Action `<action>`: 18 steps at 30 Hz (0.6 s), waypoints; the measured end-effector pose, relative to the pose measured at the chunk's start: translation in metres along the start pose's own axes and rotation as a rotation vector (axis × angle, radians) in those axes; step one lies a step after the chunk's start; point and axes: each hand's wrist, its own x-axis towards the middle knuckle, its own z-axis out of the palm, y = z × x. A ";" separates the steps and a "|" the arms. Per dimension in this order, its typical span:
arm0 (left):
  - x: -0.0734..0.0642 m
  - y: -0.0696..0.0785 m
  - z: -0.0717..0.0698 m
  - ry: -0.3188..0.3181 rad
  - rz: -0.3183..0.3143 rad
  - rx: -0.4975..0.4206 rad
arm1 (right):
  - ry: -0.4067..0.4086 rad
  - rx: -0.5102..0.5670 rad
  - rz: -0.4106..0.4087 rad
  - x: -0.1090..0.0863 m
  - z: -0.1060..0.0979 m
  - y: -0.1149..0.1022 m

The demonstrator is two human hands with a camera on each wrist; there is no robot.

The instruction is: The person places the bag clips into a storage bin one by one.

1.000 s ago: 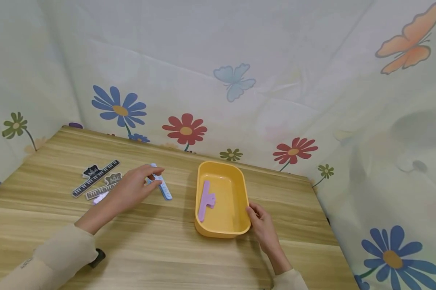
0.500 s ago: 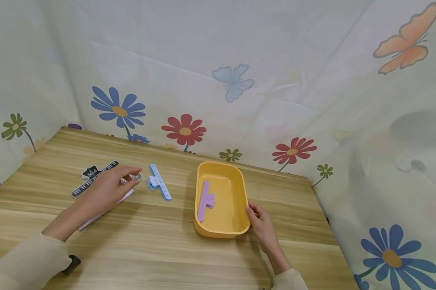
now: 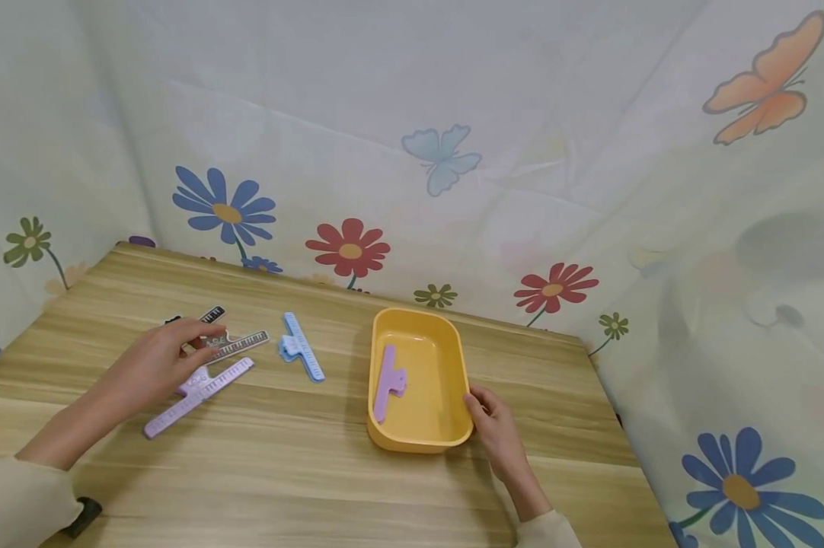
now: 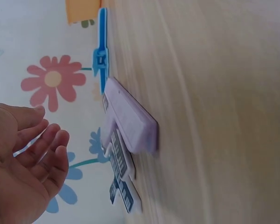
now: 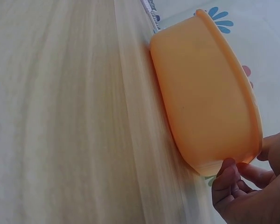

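Observation:
My left hand (image 3: 151,361) hovers over the clips at the left with loosely bent fingers; the left wrist view shows nothing held. Beneath and beside it lie a lilac ruler-like clip (image 3: 223,380), a grey-and-white piano-key clip (image 3: 247,344) and a black piano-key clip (image 3: 213,313), partly hidden by the hand. A light blue clip (image 3: 304,350) lies further right. My right hand (image 3: 501,438) grips the near right corner of a yellow plastic box (image 3: 419,443), thumb at the rim and fingers outside. Inside the box, a purple clip (image 3: 387,384) rests along the left side.
The wood-grain table (image 3: 282,472) carries everything. Behind it and along both sides hangs a pale cloth (image 3: 302,91) printed with flowers and butterflies. A dark object (image 3: 83,517) shows at the left sleeve's cuff.
My left hand has drawn back leftward from the light blue clip, past the piano-key clips, uncovering the lilac clip. The right hand and the box have stayed in place.

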 end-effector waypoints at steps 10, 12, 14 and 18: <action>-0.009 -0.017 -0.001 -0.042 0.001 0.044 | -0.028 0.027 0.016 -0.001 -0.001 -0.006; -0.010 -0.019 0.000 -0.052 0.001 0.049 | -0.037 0.028 0.016 -0.003 0.000 -0.012; -0.010 -0.020 0.001 -0.056 0.010 0.056 | -0.045 0.024 0.015 -0.006 0.001 -0.018; -0.012 -0.023 0.003 -0.057 0.039 0.084 | -0.045 0.009 0.015 -0.011 0.003 -0.026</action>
